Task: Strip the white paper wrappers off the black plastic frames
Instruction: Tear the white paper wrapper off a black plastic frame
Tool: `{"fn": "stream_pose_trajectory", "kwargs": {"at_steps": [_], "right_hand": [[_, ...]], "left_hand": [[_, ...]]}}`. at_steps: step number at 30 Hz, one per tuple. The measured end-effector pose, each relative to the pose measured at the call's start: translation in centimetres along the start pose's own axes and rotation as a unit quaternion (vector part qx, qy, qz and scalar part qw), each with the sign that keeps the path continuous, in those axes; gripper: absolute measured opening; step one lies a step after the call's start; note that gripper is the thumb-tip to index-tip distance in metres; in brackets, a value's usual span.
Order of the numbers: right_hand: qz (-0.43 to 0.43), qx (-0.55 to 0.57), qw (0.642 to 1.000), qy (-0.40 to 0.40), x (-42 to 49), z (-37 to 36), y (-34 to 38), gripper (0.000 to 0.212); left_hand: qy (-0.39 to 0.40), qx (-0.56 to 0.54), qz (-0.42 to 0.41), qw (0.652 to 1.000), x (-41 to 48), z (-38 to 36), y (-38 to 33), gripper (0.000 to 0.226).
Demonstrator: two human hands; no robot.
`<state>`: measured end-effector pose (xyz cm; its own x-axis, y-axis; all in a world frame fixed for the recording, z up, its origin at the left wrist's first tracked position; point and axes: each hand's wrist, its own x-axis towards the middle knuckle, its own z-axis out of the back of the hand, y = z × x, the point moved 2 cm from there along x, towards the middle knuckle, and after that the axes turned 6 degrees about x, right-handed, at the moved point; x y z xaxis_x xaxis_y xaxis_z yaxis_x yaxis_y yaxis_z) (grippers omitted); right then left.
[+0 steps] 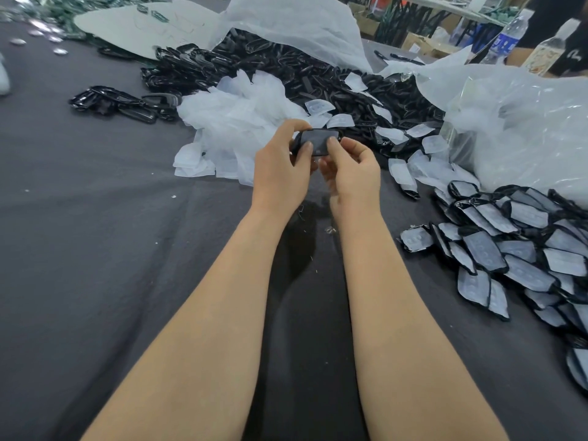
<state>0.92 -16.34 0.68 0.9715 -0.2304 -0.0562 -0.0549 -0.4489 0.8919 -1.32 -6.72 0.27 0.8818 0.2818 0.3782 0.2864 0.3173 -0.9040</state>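
Observation:
Both my hands hold one black plastic frame [318,142] with a greyish white wrapper across its face, above the middle of the dark cloth. My left hand [281,173] grips its left end, thumb on the front. My right hand [353,173] pinches its lower right edge with the thumb on the wrapper. A heap of wrapped frames [521,253] lies at the right. A big pile of bare black frames [286,71] lies behind my hands. Loose white wrappers [235,122] are heaped just left of and behind the held frame.
A dark grey cloth [111,249] covers the table. Large clear plastic bags [515,122] stand at the right and back. Several bare frames [121,103] lie at the left. Two plastic bottles [509,36] and a person's arm are at the far right corner.

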Motion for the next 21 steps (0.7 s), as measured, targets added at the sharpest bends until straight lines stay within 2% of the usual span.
{"fn": "stream_pose_trajectory", "kwargs": {"at_steps": [3, 6, 11, 15, 19, 21], "right_hand": [[-0.105, 0.106, 0.988, 0.047, 0.07, 0.36, 0.27, 0.012], [-0.142, 0.130, 0.979, 0.061, 0.08, 0.77, 0.35, 0.010], [-0.053, 0.005, 0.998, 0.030, 0.06, 0.55, 0.18, 0.013], [-0.045, -0.001, 0.999, 0.020, -0.12, 0.49, 0.01, 0.015], [0.019, -0.117, 0.993, 0.024, -0.15, 0.51, 0.04, 0.006], [0.030, -0.138, 0.989, 0.034, -0.10, 0.55, 0.00, 0.014]], "left_hand": [[0.019, -0.027, 0.012, 0.999, 0.08, 0.06, 0.05, 0.021], [0.040, -0.039, 0.023, 0.998, 0.09, -0.07, 0.14, 0.021], [0.037, -0.032, 0.031, 0.998, 0.04, -0.04, 0.09, 0.021], [0.028, -0.025, 0.044, 0.998, 0.11, -0.06, 0.31, 0.019], [0.025, -0.021, 0.060, 0.998, 0.25, -0.20, 0.57, 0.017], [0.020, -0.023, 0.064, 0.997, 0.29, -0.15, 0.60, 0.017]]}}
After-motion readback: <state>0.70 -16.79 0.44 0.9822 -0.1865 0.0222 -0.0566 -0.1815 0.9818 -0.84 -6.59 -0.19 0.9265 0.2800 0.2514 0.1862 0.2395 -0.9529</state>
